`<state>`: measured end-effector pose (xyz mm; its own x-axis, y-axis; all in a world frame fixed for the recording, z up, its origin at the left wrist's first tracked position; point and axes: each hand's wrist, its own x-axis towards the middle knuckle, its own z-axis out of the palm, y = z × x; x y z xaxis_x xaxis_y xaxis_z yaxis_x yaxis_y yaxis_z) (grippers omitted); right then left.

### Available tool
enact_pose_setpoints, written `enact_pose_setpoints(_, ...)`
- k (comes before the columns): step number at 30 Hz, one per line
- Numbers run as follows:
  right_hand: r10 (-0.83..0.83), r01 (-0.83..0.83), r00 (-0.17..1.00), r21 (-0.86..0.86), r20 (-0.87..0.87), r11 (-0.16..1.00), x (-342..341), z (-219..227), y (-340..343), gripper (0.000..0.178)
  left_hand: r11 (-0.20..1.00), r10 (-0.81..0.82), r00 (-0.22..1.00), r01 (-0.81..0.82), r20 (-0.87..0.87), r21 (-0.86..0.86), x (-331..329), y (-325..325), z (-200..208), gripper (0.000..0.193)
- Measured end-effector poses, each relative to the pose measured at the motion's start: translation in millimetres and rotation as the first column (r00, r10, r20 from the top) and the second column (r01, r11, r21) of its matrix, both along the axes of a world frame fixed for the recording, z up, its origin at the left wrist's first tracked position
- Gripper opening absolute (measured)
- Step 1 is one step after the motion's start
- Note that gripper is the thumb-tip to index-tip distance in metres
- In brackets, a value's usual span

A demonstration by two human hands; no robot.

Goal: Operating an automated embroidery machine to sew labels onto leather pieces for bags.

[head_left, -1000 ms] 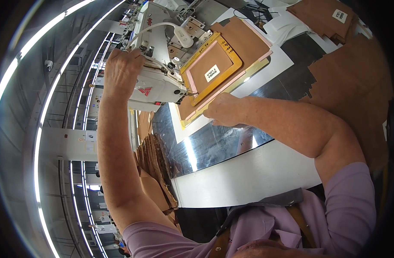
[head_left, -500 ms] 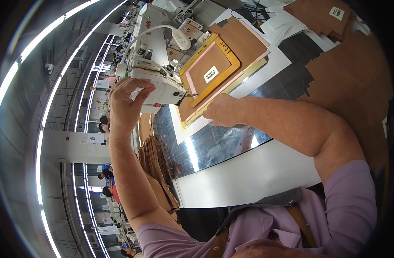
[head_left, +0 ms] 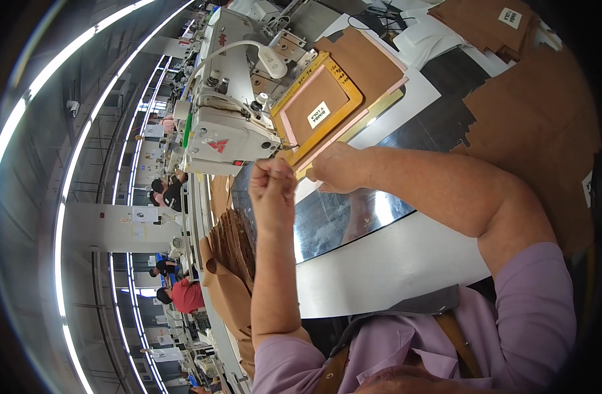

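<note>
A sewing machine stands at the upper left, its needle end over a sewing template. The template has a yellow frame with pink strips along it. Brown leather lies inside the frame and stretches out beyond its far right side. My right hand is closed at the template's near edge, fingertips partly hidden. Just in front of the machine head, my left hand is raised, its fingers curled into a pinch. Whatever lies between them, if anything, is too small to make out.
A lamp on a bent neck hangs over the machine. Stacked brown pieces lie left of the shiny metal table. Large brown leather covers the right side, with more brown pieces at the far right. Co-workers sit at the left.
My left hand has moved from the machine head's left side rightward and down to its front, uncovering the head. My right hand stays at the template, which has shifted slightly left.
</note>
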<state>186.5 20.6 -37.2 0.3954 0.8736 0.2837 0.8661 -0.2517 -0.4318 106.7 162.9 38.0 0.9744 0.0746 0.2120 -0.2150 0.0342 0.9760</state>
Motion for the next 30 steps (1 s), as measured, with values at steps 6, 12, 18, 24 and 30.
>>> enact_pose_setpoints(6,0.325,0.188,0.594,0.521,-0.735,0.833,34.7,3.1,4.7,0.035,0.900,-0.435,0.781,0.393,-0.448,-0.188,-85.9,-44.8,-84.4,0.007)
enact_pose_setpoints(12,0.729,0.341,-0.050,0.675,-0.682,0.654,34.0,46.8,-11.2,0.035,0.745,-0.586,0.507,0.643,-0.632,-0.176,-143.1,-80.1,-81.9,0.010)
enact_pose_setpoints(18,0.782,0.380,-0.019,0.720,-0.622,0.582,62.1,73.4,9.1,0.021,0.639,-0.636,0.472,0.765,-0.611,-0.074,-140.6,-72.5,-75.6,0.008)
enact_pose_setpoints(24,0.747,0.505,0.034,0.657,-0.664,0.560,73.0,59.5,51.8,0.015,0.601,-0.672,0.432,0.792,-0.602,-0.103,-139.4,-63.6,-81.5,0.007)
enact_pose_setpoints(30,0.599,0.632,0.041,0.485,-0.800,0.604,74.9,37.7,66.7,0.024,0.658,-0.698,0.417,0.695,-0.583,-0.290,-138.1,-58.3,-83.9,0.006)
